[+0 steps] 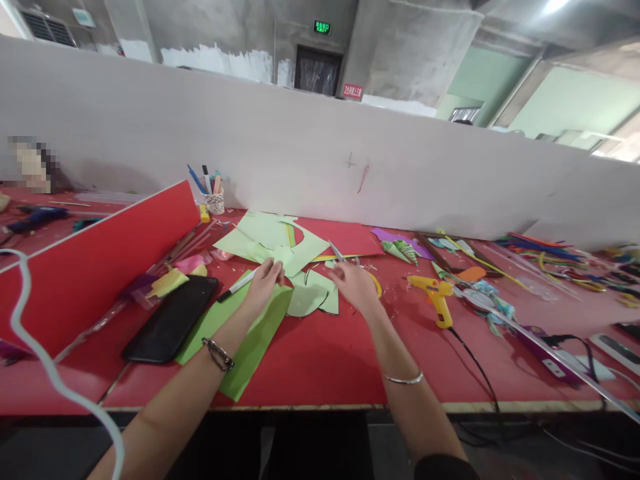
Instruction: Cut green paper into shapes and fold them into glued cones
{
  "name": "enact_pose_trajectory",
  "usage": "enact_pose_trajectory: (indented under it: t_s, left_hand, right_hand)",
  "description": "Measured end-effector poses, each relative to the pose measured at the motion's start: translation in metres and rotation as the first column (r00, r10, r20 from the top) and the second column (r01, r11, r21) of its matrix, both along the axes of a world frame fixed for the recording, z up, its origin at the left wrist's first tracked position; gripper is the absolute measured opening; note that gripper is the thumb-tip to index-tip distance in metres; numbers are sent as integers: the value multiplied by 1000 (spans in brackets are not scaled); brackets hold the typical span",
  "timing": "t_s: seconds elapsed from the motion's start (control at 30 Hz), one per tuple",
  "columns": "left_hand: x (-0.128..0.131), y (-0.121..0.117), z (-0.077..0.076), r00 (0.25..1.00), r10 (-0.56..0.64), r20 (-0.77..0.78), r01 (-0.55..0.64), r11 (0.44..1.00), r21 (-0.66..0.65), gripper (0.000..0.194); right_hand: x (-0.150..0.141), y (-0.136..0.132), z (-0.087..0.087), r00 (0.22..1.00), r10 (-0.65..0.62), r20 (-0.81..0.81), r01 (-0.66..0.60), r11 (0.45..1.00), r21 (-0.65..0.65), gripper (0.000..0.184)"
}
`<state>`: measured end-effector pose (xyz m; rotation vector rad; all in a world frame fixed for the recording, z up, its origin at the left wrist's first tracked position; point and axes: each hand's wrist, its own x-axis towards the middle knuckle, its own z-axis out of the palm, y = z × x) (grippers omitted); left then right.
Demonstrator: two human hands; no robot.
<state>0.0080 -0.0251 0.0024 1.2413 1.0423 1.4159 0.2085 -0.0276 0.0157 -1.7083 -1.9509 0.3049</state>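
My left hand (pixel 266 283) is closed, pinching a small pale green paper piece (pixel 283 257) above the red table. In my right hand (pixel 353 283) is a pair of scissors (pixel 337 251), its metal blades pointing up and away; the fingers hide most of the grip. Between and below the hands lie pale green paper cutouts (pixel 307 295) with black outlines. Behind them is a larger pale sheet (pixel 250 230) with a curved opening, partly over a red sheet (pixel 345 237). A brighter green sheet (pixel 260 333) lies beneath my left wrist, with a marker (pixel 235 287) on it.
A black phone (pixel 173 320) and an upright red board (pixel 110 260) stand to the left, near a pen cup (pixel 215 200). To the right are a yellow glue gun (pixel 434 293) with a cord, a purple power strip (pixel 547 360) and pipe cleaners (pixel 545 250). A white partition (pixel 300 147) bounds the back.
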Motion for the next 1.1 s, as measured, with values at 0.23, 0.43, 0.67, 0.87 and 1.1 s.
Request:
enact_pose_trajectory:
  t_s: [0.23,0.43,0.67,0.87,1.1]
  left_hand:
    - [-2,-7,0,991,-98,-89,100,995,15,25]
    - [-12,2,-2,999,-20,45,17,997,69,25]
    - [-16,10,-10,981,22,195,-25,1000,14,33]
    - [-15,9,-9,980,60,190,-64,998,16,26]
    - [-18,12,-7,957,116,267,-130,991,33,31]
  right_hand:
    - [40,16,-30,909,-263,322,300,951,-69,25]
    - [44,22,-41,931,-244,273,268,962,-54,32]
    - [42,17,-38,940,-340,25,336,938,89,37]
    - [28,15,-32,983,-151,-108,158,985,66,26]
    - [8,2,-25,904,182,-388,-181,983,40,36]
